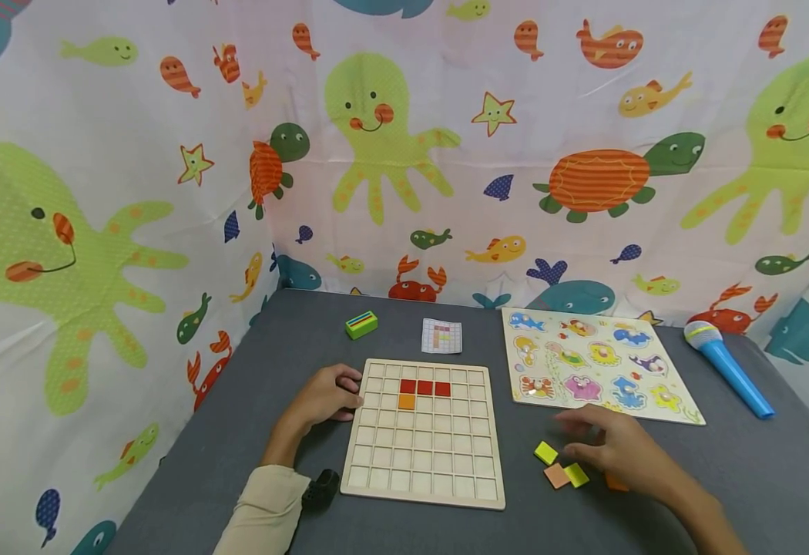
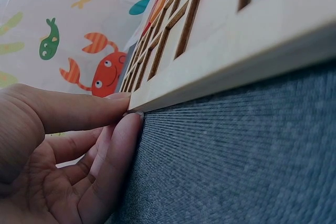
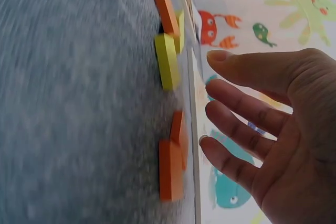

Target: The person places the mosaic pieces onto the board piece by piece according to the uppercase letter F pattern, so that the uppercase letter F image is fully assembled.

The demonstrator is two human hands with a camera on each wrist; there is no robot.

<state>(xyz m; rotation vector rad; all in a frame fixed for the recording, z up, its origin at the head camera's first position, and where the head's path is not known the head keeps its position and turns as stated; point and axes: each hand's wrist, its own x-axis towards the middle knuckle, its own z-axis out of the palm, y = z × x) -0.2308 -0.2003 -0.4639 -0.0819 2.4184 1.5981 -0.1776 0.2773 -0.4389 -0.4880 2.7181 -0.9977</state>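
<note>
A wooden grid board lies flat, with a row of three red tiles and one orange tile below the leftmost. At its left edge is my left hand; in the left wrist view, thumb and a finger pinch the board's rim. My right hand hovers over loose tiles right of the board, fingers apart and holding nothing. Among them are yellow tiles, a light orange tile and a darker orange tile partly hidden by that hand. Orange tiles stand out in the right wrist view.
Behind the board are a small card with a coloured grid pattern and a green block with stripes. A sea-animal puzzle board and a blue toy microphone lie to the right. A patterned curtain borders the grey table.
</note>
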